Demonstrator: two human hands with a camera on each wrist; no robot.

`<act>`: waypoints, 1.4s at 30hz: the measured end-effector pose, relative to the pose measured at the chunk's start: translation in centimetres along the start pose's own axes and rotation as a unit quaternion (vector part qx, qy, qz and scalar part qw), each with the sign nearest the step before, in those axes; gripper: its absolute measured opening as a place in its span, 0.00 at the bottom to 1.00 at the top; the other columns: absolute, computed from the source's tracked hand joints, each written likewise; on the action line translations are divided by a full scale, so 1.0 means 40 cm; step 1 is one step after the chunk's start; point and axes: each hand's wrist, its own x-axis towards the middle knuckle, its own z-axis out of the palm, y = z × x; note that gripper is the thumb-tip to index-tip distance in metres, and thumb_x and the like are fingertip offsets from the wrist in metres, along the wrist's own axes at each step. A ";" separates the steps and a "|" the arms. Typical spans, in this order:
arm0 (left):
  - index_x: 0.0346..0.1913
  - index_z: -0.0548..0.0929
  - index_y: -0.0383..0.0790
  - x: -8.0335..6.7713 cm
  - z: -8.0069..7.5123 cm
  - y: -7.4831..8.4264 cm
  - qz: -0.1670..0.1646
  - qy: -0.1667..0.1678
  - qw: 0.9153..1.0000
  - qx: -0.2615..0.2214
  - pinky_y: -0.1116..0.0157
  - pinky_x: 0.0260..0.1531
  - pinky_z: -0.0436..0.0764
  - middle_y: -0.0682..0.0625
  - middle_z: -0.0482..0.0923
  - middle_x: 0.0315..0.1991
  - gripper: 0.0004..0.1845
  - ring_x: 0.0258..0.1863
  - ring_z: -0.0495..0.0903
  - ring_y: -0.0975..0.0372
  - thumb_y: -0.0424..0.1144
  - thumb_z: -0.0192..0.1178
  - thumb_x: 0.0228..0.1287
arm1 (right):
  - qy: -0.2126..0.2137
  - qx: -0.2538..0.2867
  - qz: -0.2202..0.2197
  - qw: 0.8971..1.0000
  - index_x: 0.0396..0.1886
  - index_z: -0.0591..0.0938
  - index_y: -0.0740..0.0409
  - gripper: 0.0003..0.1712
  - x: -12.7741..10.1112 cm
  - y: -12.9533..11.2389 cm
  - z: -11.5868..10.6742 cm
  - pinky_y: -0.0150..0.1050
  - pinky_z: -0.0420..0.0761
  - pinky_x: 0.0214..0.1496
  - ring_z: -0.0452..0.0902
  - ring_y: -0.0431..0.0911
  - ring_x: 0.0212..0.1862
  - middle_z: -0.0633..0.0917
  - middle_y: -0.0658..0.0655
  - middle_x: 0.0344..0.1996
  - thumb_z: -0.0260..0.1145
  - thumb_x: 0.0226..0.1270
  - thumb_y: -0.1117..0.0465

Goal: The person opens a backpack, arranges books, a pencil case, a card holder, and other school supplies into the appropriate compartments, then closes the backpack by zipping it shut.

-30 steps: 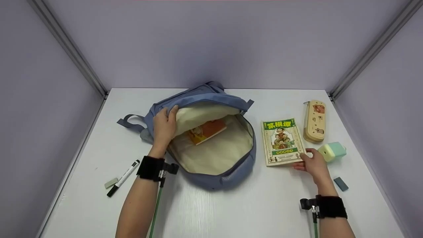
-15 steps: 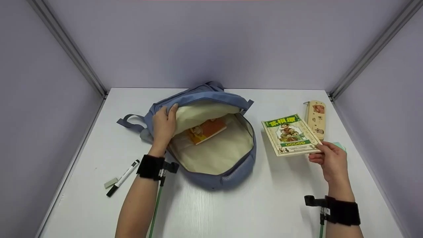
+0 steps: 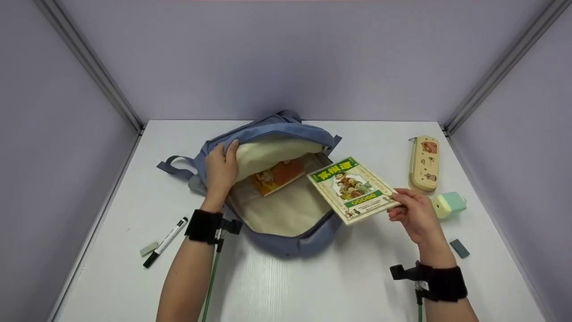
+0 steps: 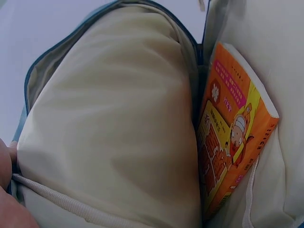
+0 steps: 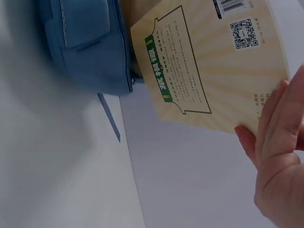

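A blue backpack (image 3: 286,250) lies unzipped on the table, its cream lining showing. My left hand (image 3: 222,167) grips the raised flap at its left side, thumb over the edge. Inside, partly under the flap, rests an orange book (image 3: 281,176); the left wrist view shows this orange book (image 4: 232,128) leaning against the lining. My right hand (image 3: 418,214) pinches a green-and-cream book (image 3: 351,190) by its lower right corner. That book is held above the table, its far left part overlapping the backpack's right rim. The right wrist view shows the book's back cover (image 5: 213,61).
At the right lie a yellow pencil case (image 3: 424,163), a mint-and-yellow block-like object (image 3: 449,205) and a small dark teal block (image 3: 459,248). To the left are a black-and-white marker (image 3: 165,242) and a small grey-green block (image 3: 149,249). Walls surround the white table (image 3: 286,295).
My right hand has lifted the green-and-cream book off the table and carried it left to the backpack's edge. My left hand has stayed on the flap.
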 end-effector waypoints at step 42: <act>0.19 0.61 0.43 -0.002 -0.003 -0.012 0.013 0.008 1.000 -0.009 0.61 0.24 0.59 0.52 0.53 0.17 0.24 0.18 0.55 0.57 0.45 0.55 0.74 | -0.106 -0.224 0.069 0.966 0.60 0.67 0.84 0.22 0.143 0.164 0.285 0.37 0.84 0.32 0.85 0.46 0.25 0.85 0.65 0.25 0.49 0.71 0.73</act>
